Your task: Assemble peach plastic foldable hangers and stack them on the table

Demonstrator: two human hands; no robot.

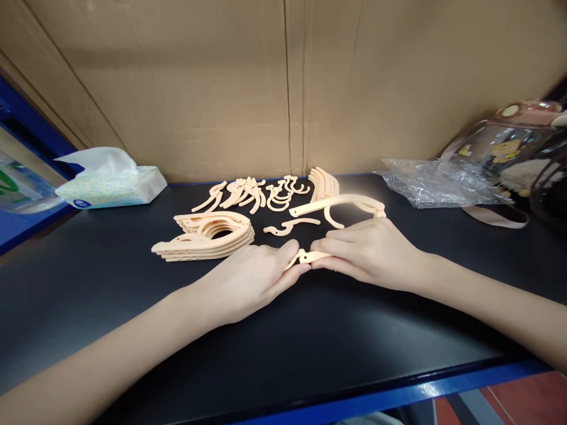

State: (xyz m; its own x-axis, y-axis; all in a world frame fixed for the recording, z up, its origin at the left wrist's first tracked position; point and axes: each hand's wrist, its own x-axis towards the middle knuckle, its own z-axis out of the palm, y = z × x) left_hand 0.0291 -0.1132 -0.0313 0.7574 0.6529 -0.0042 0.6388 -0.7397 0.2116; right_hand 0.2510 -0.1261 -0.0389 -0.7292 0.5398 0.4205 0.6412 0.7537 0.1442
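Note:
My left hand [266, 268] is closed, thumb against fingers, on a small cream plastic hanger part [293, 261], mostly hidden by the fingers. Meeting it end to end is a curved cream hanger arm [339, 204], gripped by my right hand [367, 254]. One end of that arm, with a round hole, pokes out between the hands; its other end arches above my right hand. Just beyond the hands lie a loose wavy part [290, 226] and a hook-shaped piece [333, 218]. Left of them sits a stack of folded hanger frames [204, 255].
Along the back of the black table [283, 354] are a pile of slim parts [243, 193], several small hooks [279, 203] and stacked arms [325, 184]. A tissue pack [110, 186] stands left; a clear plastic bag [443, 184] and a transparent backpack [500, 147] are right. Cardboard [199, 88] walls the back.

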